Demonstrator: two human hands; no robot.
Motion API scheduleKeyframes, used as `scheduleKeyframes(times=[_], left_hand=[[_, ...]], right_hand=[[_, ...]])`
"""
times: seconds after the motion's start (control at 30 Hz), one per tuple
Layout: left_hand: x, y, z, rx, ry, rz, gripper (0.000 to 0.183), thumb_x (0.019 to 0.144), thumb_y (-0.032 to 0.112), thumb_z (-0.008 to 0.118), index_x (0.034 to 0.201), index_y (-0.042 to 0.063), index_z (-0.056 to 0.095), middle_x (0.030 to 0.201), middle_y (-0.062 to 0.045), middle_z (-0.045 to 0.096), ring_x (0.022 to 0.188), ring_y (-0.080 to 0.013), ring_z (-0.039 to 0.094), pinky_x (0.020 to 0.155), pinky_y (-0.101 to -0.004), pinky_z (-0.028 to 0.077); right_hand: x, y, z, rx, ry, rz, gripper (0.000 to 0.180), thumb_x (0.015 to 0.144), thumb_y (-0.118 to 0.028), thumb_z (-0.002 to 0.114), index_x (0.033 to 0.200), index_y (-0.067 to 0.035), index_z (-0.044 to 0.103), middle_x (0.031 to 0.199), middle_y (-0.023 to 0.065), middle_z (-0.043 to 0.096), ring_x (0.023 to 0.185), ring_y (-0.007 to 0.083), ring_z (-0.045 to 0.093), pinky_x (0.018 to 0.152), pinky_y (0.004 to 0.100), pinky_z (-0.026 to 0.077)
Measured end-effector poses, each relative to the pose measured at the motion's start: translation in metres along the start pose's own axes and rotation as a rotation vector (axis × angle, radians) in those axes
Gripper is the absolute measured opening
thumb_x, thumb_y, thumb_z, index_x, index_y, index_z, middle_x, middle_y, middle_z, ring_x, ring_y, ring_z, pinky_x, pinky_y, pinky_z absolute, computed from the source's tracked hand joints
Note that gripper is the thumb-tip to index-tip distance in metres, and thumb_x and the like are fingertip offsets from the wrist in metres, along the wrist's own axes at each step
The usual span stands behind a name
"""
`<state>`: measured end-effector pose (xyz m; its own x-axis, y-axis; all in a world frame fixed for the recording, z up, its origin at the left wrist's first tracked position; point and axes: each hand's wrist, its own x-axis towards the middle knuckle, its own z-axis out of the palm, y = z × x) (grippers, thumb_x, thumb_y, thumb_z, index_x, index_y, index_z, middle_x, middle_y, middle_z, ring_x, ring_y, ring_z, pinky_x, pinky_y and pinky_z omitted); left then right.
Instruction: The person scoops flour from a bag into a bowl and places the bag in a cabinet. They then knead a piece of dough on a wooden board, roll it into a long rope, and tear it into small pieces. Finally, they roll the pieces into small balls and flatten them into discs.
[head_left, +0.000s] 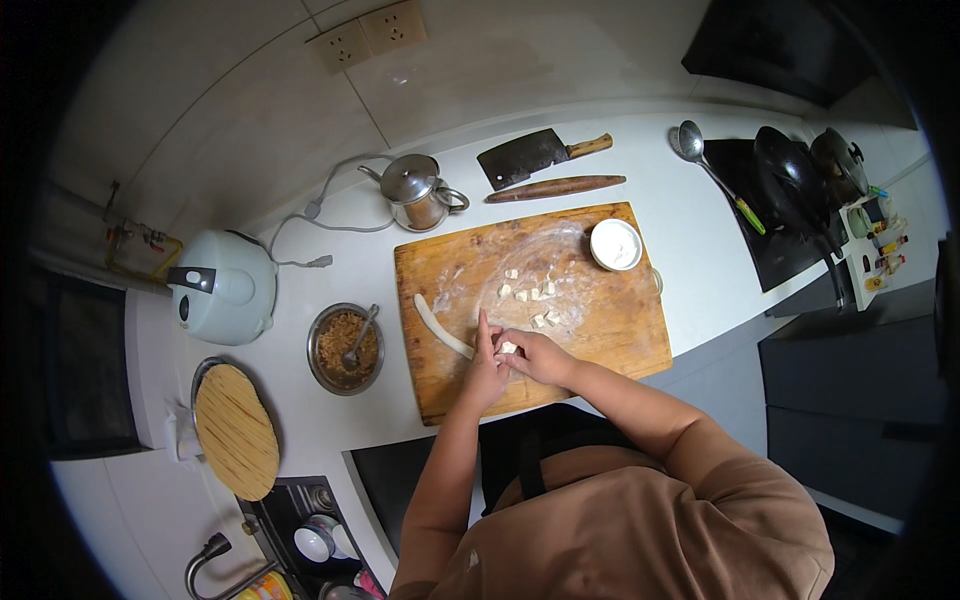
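Note:
A long thin dough rope (439, 328) curves over the left part of a wooden cutting board (619, 341), its near end running under my left hand (487, 373). My right hand (544, 358) meets the left above the board's front edge. A white lump of dough (508, 348) shows between the two hands, pinched by the right fingers; whether it is still joined to the rope is hidden. My left index finger points away from me. Beyond the hands, several small cut dough pieces (534, 294) lie scattered on the floured wood. A white bowl of flour (616, 245) stands at the board's far right corner.
Behind the board lie a rolling pin (555, 189) and a cleaver (523, 159), near a metal kettle (417, 193). To the left are a metal bowl of filling with a spoon (345, 349), a round stalk lid (237, 431) and a rice cooker (225, 289). A wok (787, 176) sits right.

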<state>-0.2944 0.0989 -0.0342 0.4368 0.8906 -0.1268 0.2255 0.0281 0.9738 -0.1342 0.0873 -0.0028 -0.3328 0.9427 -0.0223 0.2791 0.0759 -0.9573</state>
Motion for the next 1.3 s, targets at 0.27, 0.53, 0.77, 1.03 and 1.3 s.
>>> scheduleKeyframes(times=[0.27,0.53,0.77,1.03,1.3], left_hand=[[-0.004,0.019,-0.011,0.382,-0.045,-0.142,0.027,0.089,0.013,0.052,0.115,0.007,0.054,0.100,-0.020,0.062,0.096,-0.0389,0.058,0.079,-0.0423,0.047],[-0.004,0.020,-0.011,0.456,0.048,-0.083,0.017,0.090,0.014,0.053,0.104,0.006,0.057,0.092,-0.017,0.063,0.085,-0.0373,0.060,0.072,-0.0399,0.047],[-0.009,0.021,-0.021,0.305,0.127,-0.146,0.026,0.091,0.010,0.052,0.117,0.007,0.050,0.090,-0.015,0.060,0.083,-0.0270,0.059,0.076,-0.0356,0.046],[-0.006,-0.006,-0.009,0.264,0.038,-0.034,0.090,0.083,-0.008,0.053,0.148,0.007,-0.007,0.121,-0.015,0.046,0.109,-0.0276,0.052,0.096,-0.0335,0.041],[-0.010,-0.007,-0.011,0.186,-0.061,-0.038,0.094,0.083,-0.012,0.051,0.147,0.009,-0.015,0.127,-0.016,0.042,0.112,-0.0257,0.051,0.097,-0.0318,0.041]], right_hand=[[0.004,-0.001,-0.001,-0.175,0.134,-0.106,0.017,0.081,-0.015,0.064,0.094,-0.007,0.057,0.084,0.0150,0.061,0.075,0.0339,0.060,0.067,0.0383,0.049],[0.011,-0.004,-0.005,-0.221,0.154,-0.086,0.017,0.079,-0.014,0.066,0.092,-0.007,0.057,0.082,0.0159,0.061,0.076,0.0354,0.060,0.068,0.0408,0.048],[0.016,0.016,-0.039,-0.250,0.282,0.003,0.016,0.080,-0.010,0.069,0.095,-0.004,0.066,0.088,0.0148,0.064,0.076,0.0287,0.061,0.070,0.0353,0.050],[0.012,-0.005,-0.017,-0.199,0.152,0.012,0.017,0.084,-0.016,0.066,0.097,-0.004,0.065,0.082,0.0123,0.061,0.078,0.0273,0.059,0.072,0.0339,0.048],[0.005,0.010,0.011,-0.006,-0.031,0.000,0.022,0.085,-0.017,0.064,0.105,-0.008,0.057,0.093,0.0118,0.063,0.076,0.0259,0.061,0.071,0.0350,0.049]])
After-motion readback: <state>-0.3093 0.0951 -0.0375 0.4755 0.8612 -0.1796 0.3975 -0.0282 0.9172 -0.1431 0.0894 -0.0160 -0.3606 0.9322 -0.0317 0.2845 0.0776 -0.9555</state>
